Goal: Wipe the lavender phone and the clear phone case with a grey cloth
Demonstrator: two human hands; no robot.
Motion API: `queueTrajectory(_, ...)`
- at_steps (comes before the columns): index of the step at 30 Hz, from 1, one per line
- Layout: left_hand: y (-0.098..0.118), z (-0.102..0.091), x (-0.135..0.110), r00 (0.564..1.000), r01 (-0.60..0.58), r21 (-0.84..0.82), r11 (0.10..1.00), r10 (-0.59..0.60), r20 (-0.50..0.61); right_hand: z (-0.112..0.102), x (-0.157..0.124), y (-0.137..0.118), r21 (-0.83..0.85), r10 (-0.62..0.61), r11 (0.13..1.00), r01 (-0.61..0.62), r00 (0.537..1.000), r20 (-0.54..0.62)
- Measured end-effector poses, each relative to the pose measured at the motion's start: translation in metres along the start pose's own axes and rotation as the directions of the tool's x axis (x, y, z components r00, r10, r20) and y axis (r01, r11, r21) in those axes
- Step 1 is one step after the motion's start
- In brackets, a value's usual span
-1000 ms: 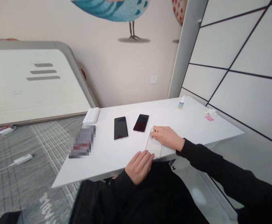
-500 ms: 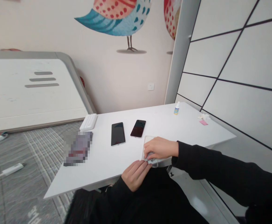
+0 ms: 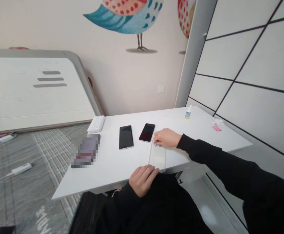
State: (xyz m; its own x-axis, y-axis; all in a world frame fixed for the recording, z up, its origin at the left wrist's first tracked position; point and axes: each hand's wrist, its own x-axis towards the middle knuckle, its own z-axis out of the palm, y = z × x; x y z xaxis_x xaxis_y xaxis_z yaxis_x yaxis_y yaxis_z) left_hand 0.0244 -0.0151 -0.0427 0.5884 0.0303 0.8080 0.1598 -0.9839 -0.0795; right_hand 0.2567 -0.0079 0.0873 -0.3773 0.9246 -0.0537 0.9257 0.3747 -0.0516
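Where the clear case (image 3: 157,158) lies at the near edge of the table (image 3: 107,172), the right hand (image 3: 167,137) clamps a wad (image 3: 156,143) near its far end; the left hand (image 3: 143,179), fingers together, touches its near-left corner, grip indiscernible.

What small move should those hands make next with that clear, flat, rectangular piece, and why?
Probably draw the right hand nearer along the clear, flat, rectangular piece: that hand is at the far end, the surface between both hands lies uncovered, and the left hand at the near edge could steady it.
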Motion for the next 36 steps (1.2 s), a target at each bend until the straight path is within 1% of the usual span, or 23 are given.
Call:
queueTrajectory(3, 0.002, 0.001, 0.0, 1.0, 0.018, -0.001, 1.0, -0.018, 0.004, -0.004, -0.005, -0.003, -0.013, -0.069, 0.997, 0.07, 0.993, 0.095)
queueTrajectory(5, 0.002, 0.002, 0.0, 1.0, 0.025, -0.003, 1.0, -0.025, 0.008, -0.008, -0.006, -0.003, -0.021, -0.087, 0.996, 0.092, 0.984, 0.155)
queueTrajectory(8, 0.002, 0.002, -0.001, 0.999, 0.035, -0.007, 0.999, -0.035, 0.009, -0.015, -0.003, 0.002, -0.086, -0.007, 0.996, 0.021, 0.987, 0.16)
queueTrajectory(10, 0.002, 0.002, 0.0, 0.999, 0.04, -0.011, 0.999, -0.04, -0.002, -0.019, 0.001, -0.001, -0.124, 0.038, 0.992, -0.019, 0.988, 0.153)
queueTrajectory(12, 0.001, 0.002, 0.002, 0.999, 0.041, -0.019, 0.999, -0.041, -0.015, -0.021, 0.004, -0.011, -0.107, 0.004, 0.994, 0.018, 0.979, 0.202)
queueTrajectory(14, 0.001, 0.001, 0.002, 0.999, 0.036, -0.03, 0.999, -0.037, -0.016, -0.02, 0.008, -0.021, -0.043, -0.074, 0.995, 0.089, 0.957, 0.28)
queueTrajectory(16, 0.0, 0.001, 0.003, 0.999, 0.033, -0.041, 0.999, -0.034, -0.017, -0.019, 0.01, -0.022, 0.001, -0.106, 0.994, 0.111, 0.946, 0.306)
queueTrajectory(17, 0.0, 0.002, 0.002, 0.999, 0.034, -0.046, 0.998, -0.035, -0.02, -0.019, 0.01, -0.019, -0.001, -0.088, 0.996, 0.092, 0.954, 0.286)
queueTrajectory(19, 0.001, 0.002, 0.002, 0.999, 0.04, -0.053, 0.998, -0.042, -0.028, -0.018, 0.008, -0.011, -0.025, -0.023, 0.999, 0.028, 0.979, 0.202)
queueTrajectory(21, 0.002, 0.002, 0.003, 0.998, 0.048, -0.056, 0.997, -0.049, -0.031, -0.014, 0.004, -0.006, -0.013, -0.013, 1.0, 0.015, 0.99, 0.138)
queueTrajectory(24, 0.004, 0.003, 0.003, 0.998, 0.059, -0.054, 0.997, -0.06, -0.028, -0.006, -0.004, -0.006, 0.087, -0.136, 0.988, 0.124, 0.979, 0.154)
queueTrajectory(26, 0.005, 0.005, 0.003, 0.998, 0.064, -0.055, 0.996, -0.065, -0.024, -0.002, -0.006, -0.005, 0.14, -0.179, 0.978, 0.157, 0.971, 0.162)
queueTrajectory(28, 0.005, 0.007, 0.002, 0.997, 0.07, -0.061, 0.996, -0.071, -0.02, 0.002, -0.003, -0.003, 0.142, -0.124, 0.984, 0.107, 0.985, 0.116)
queueTrajectory(30, 0.006, 0.008, 0.002, 0.997, 0.076, -0.067, 0.995, -0.078, -0.021, 0.007, 0.0, -0.004, 0.129, -0.043, 0.991, 0.038, 0.998, 0.038)
queueTrajectory(31, 0.006, 0.008, 0.002, 0.997, 0.077, -0.071, 0.995, -0.079, -0.022, 0.01, 0.001, -0.007, 0.128, -0.022, 0.992, 0.021, 1.0, 0.003)
queueTrajectory(33, 0.007, 0.007, 0.003, 0.997, 0.075, -0.079, 0.994, -0.077, -0.029, 0.015, 0.002, -0.014, 0.147, -0.036, 0.988, 0.04, 0.999, -0.027)
queueTrajectory(35, 0.008, 0.006, 0.005, 0.997, 0.074, -0.087, 0.993, -0.077, -0.031, 0.018, 0.002, -0.018, 0.176, -0.067, 0.982, 0.07, 0.998, -0.02)
queueTrajectory(36, 0.009, 0.005, 0.005, 0.997, 0.075, -0.089, 0.993, -0.078, -0.028, 0.018, 0.002, -0.017, 0.182, -0.058, 0.981, 0.06, 0.998, -0.018)
